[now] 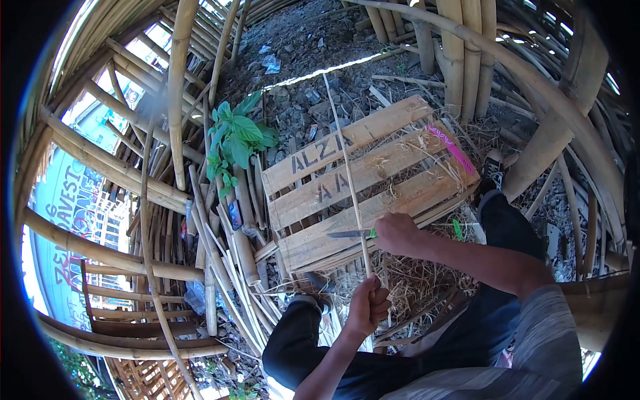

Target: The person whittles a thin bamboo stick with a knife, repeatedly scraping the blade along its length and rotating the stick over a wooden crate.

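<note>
My left hand [368, 308] is closed around the lower end of a long, thin bamboo strip [347, 157]. The strip slants up and away over a slatted wooden crate [313, 219] with dark stencilled letters. In my right hand [398, 235] is a knife [343, 234], gripped by its green handle. Its blade points left and crosses the strip a short way above my left hand. Pale shavings lie on the crate's slats and in a heap [427, 287] beside it, near my right forearm.
Split bamboo strips [230, 277] lie left of the crate, by my knee. A leafy green plant [239, 137] grows at its far left corner. Bamboo poles [177, 93] form a frame on the left, and thick upright poles [460, 60] stand at the right. Rubble-strewn soil [293, 40] lies beyond.
</note>
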Available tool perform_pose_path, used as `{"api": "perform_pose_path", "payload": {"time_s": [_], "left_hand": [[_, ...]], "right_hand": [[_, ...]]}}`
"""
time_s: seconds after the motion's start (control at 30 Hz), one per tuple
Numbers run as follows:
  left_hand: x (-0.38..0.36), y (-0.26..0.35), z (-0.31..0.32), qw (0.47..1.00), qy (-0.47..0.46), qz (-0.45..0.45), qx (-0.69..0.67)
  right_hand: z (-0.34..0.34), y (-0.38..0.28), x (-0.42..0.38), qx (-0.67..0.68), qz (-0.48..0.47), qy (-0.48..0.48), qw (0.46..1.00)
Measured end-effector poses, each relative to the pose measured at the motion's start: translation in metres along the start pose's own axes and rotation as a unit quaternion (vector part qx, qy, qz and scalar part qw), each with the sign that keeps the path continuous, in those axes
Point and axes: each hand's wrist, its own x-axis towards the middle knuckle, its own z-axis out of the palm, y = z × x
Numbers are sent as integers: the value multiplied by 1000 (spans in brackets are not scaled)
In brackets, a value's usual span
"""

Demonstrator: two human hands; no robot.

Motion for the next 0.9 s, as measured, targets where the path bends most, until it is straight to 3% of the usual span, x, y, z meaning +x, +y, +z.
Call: {"api": "perform_pose_path", "payload": {"time_s": [0.07,0.13,0.2,0.27,0.33,0.4,0.43,0.47,0.57,0.6,0.7,0.77,0.87,0.9], "left_hand": [[-2,0,-4,1000,-15,-7,-2],[0,-2,-6,1000,2,-15,-12],[-8,-7,3,999,41,-13,5],[-10,-1,7,1000,23,-1,10],[-11,-2,0,999,-18,-17,-34],[-9,-6,1,998,-8,-30,-51],[-14,-15,5,997,22,-40,-68],[-21,-21,15,995,11,-50,-88],[-18,-1,4,967,-164,-43,-192],[-18,-3,5,967,-160,-42,-196],[-20,1,13,881,-279,-71,-376],[-35,-6,26,866,-308,-77,-386],[-33,-7,24,855,-345,-93,-377],[-26,-4,18,893,-299,-80,-327]], "right_hand": [[-5,-16,-11,4,-2,14,1000],[-5,-27,-23,0,-82,-104,991],[-8,-16,-13,0,-32,-123,992],[-10,0,1,25,37,-36,998],[-13,-13,-9,8,27,-23,999],[-17,-25,-19,-15,-46,-120,992],[-5,-12,-17,-5,-19,-59,998],[-6,-7,-12,-4,-19,-60,998],[-21,7,4,-37,-25,35,998],[-17,9,4,-33,-27,32,999],[-14,27,22,-39,-78,110,990],[-26,44,39,-98,34,128,986],[-45,75,37,-118,85,157,977],[-47,77,35,-107,118,165,973]]}}
